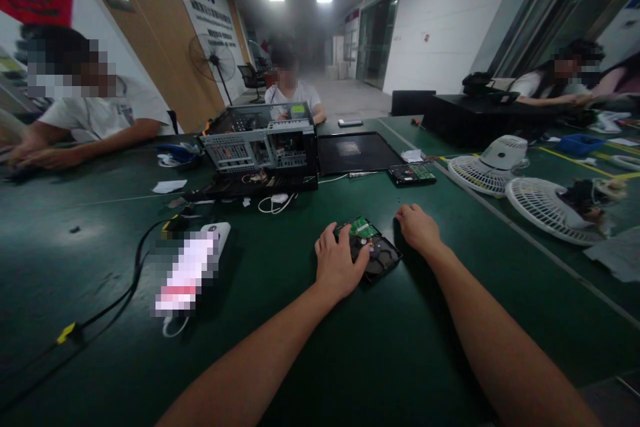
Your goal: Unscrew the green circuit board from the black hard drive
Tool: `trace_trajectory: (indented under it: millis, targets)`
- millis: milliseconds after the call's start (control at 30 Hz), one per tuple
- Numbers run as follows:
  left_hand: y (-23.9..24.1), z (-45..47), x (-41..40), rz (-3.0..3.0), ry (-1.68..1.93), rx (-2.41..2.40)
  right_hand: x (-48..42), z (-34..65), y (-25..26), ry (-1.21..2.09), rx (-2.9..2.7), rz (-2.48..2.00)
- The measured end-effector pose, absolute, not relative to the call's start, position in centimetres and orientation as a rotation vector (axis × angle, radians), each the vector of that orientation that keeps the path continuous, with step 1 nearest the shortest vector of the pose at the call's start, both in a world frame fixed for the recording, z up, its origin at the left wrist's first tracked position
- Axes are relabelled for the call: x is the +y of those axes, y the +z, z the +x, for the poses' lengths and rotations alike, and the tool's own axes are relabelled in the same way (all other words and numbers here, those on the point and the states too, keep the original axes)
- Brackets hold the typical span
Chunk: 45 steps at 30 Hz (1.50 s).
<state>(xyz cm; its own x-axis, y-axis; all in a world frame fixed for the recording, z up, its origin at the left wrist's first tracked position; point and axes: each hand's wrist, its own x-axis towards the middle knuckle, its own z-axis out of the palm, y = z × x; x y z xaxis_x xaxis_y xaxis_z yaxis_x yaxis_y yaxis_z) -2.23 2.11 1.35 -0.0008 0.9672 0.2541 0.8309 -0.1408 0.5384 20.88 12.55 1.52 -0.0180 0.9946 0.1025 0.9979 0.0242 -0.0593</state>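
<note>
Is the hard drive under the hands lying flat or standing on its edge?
Flat. The hard drive lies on the green table, green circuit board facing up, with the left hand resting on it.

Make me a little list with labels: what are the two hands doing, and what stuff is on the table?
Left hand: spread flat on the hard drive
Right hand: on the table right of the drive, grip unclear
Drive: green circuit board showing
Behind: open computer case
Far right: two white fans
</note>
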Motion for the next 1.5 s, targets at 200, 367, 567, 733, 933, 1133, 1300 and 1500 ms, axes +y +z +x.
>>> trace_trajectory:
  millis: [200, 367, 567, 733, 933, 1133, 1300, 1500]
  targets:
    - [1.8, -2.4, 1.8, 2.125, 0.793, 1.820, 12.5, 20.8, 1.7, 0.005, -2.217, -2.102]
    - [2.1, -2.4, 1.8, 2.126, 0.786, 1.815, 12.4, 20.8, 1.9, 0.026, -2.206, -2.079]
    - [2.1, -2.6, 1.8, 2.143, 0.822, 1.757, 12.0, 20.5, 2.0, 0.065, -2.198, -1.971]
    - [2.1, -2.7, 1.8, 2.165, 0.830, 1.650, 11.1, 19.3, 2.8, 0.140, -2.207, -1.806]
    - [2.1, -2.7, 1.7, 2.202, 0.846, 1.557, 9.9, 17.9, 3.3, 0.347, -2.182, -1.554]
    - [2.1, -2.6, 1.8, 2.197, 0.825, 1.591, 9.9, 17.6, 2.9, 0.342, -2.235, -1.501]
    - [1.8, -2.6, 1.9, 2.205, 0.869, 1.583, 10.0, 17.2, 2.8, 0.266, -2.254, -1.486]
    - [1.9, -2.6, 1.9, 2.208, 0.861, 1.580, 9.7, 17.0, 3.2, 0.205, -2.293, -1.448]
